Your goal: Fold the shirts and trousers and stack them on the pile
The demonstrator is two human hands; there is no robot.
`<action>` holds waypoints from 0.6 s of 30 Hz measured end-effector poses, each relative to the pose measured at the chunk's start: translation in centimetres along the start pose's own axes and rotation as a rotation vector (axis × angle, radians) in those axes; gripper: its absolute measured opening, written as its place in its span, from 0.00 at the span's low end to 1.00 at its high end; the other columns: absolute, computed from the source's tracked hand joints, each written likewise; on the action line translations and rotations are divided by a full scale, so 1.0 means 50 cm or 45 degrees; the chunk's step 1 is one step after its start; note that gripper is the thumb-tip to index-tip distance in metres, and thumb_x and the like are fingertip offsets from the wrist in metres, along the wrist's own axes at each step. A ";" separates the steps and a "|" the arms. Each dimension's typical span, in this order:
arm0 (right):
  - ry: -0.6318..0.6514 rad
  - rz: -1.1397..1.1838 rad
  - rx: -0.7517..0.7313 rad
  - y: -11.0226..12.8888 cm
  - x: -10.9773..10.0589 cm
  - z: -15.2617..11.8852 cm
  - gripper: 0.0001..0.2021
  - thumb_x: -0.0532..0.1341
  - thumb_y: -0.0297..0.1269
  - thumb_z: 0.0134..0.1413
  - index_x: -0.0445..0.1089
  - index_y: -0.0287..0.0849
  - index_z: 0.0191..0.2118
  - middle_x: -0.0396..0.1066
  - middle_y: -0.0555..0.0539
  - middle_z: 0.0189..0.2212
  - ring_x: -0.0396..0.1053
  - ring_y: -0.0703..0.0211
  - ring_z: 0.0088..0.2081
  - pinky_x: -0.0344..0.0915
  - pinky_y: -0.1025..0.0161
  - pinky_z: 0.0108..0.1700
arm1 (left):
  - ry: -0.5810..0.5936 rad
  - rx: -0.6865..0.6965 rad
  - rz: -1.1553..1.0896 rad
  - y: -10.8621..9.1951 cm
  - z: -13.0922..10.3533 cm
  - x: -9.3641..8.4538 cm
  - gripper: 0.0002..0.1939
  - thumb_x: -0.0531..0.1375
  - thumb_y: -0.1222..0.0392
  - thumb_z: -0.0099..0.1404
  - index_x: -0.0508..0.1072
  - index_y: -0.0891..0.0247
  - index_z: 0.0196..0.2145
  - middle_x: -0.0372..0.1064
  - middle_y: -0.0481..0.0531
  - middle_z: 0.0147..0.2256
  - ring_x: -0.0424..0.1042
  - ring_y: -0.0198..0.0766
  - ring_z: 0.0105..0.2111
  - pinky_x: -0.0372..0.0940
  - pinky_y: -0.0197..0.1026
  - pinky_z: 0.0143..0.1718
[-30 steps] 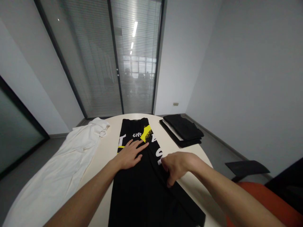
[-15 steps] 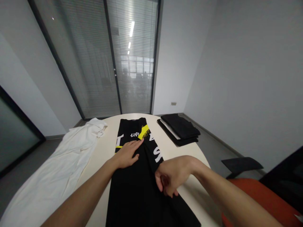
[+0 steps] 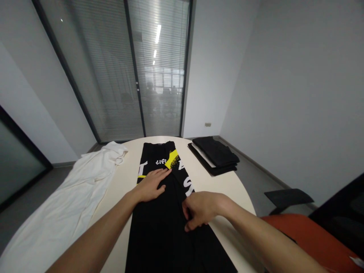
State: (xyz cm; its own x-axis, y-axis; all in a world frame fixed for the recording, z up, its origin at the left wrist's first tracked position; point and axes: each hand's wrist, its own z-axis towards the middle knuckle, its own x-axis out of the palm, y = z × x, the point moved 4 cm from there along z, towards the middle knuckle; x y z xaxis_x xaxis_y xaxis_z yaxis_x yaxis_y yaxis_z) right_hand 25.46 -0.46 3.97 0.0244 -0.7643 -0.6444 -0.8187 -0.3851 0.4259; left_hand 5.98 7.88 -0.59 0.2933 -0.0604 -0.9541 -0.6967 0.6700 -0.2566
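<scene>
A black T-shirt (image 3: 159,227) with white lettering and a yellow patch lies lengthwise down the table, its sides folded inward and its collar at the far end. My left hand (image 3: 152,185) rests flat across its middle, fingers stretched out just below the yellow patch. At the right folded edge, my right hand (image 3: 200,208) is bent over the cloth with curled fingers, thumb and fingers gripping the T-shirt's layer there. The fingertips are partly hidden under the hand.
A white garment (image 3: 76,193) spreads along the left side of the round table (image 3: 224,189) and hangs past its edge. Several folded dark clothes (image 3: 214,151) are stacked at the back right, one light layer among them. An orange chair (image 3: 295,235) stands at the right.
My right hand has moved slightly left and up, laying the right flap flatter over the T-shirt. My left hand stays pressed in the same spot.
</scene>
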 end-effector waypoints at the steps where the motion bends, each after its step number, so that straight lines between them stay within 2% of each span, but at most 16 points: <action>1: 0.022 0.007 0.000 0.004 0.001 0.001 0.12 0.66 0.45 0.48 0.73 0.43 0.35 0.68 0.57 0.19 0.68 0.63 0.21 0.62 0.67 0.30 | 0.000 0.001 -0.001 0.000 0.000 0.000 0.36 0.53 0.58 0.67 0.48 0.54 0.70 0.49 0.50 0.69 0.49 0.47 0.68 0.48 0.56 0.67; 4: 0.073 0.033 -0.010 0.012 -0.005 0.001 0.06 0.64 0.38 0.48 0.73 0.41 0.30 0.68 0.57 0.19 0.68 0.65 0.21 0.64 0.68 0.30 | 0.003 0.004 -0.005 0.001 -0.001 0.001 0.36 0.53 0.58 0.67 0.48 0.54 0.71 0.48 0.50 0.69 0.49 0.47 0.68 0.48 0.56 0.67; 10: 0.108 0.411 -0.285 0.028 -0.032 0.018 0.09 0.61 0.38 0.54 0.74 0.39 0.38 0.70 0.56 0.22 0.67 0.69 0.21 0.62 0.71 0.28 | -0.053 -0.017 -0.059 0.006 -0.002 0.003 0.39 0.54 0.58 0.66 0.46 0.59 0.71 0.50 0.54 0.69 0.51 0.46 0.67 0.49 0.53 0.67; 14: 0.285 0.445 -0.248 0.016 -0.031 0.036 0.11 0.63 0.38 0.53 0.73 0.39 0.41 0.73 0.54 0.26 0.71 0.68 0.24 0.62 0.72 0.28 | -0.020 0.008 -0.043 0.005 -0.001 0.003 0.38 0.54 0.59 0.67 0.47 0.55 0.71 0.49 0.51 0.69 0.50 0.46 0.68 0.48 0.54 0.67; 16: 0.235 0.513 -0.242 0.001 -0.040 0.043 0.13 0.66 0.41 0.51 0.72 0.39 0.40 0.73 0.53 0.27 0.72 0.66 0.26 0.63 0.72 0.28 | 0.022 0.015 -0.008 0.003 0.000 0.004 0.35 0.53 0.58 0.68 0.50 0.51 0.70 0.48 0.50 0.69 0.49 0.47 0.68 0.48 0.57 0.67; 18: 0.090 0.584 -0.249 -0.024 -0.054 0.050 0.15 0.68 0.46 0.49 0.70 0.39 0.37 0.73 0.52 0.27 0.72 0.65 0.26 0.64 0.71 0.28 | 0.048 0.016 0.030 0.001 0.000 0.005 0.32 0.53 0.58 0.68 0.54 0.48 0.69 0.48 0.49 0.70 0.48 0.49 0.68 0.48 0.58 0.67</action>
State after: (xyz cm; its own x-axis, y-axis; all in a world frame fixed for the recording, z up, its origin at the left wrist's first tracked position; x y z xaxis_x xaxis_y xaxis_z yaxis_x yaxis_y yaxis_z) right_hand 24.95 3.35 3.59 -0.2687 -0.9081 -0.3211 -0.6312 -0.0858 0.7709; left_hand 6.01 7.90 -0.83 0.2520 -0.0723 -0.9650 -0.6947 0.6807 -0.2323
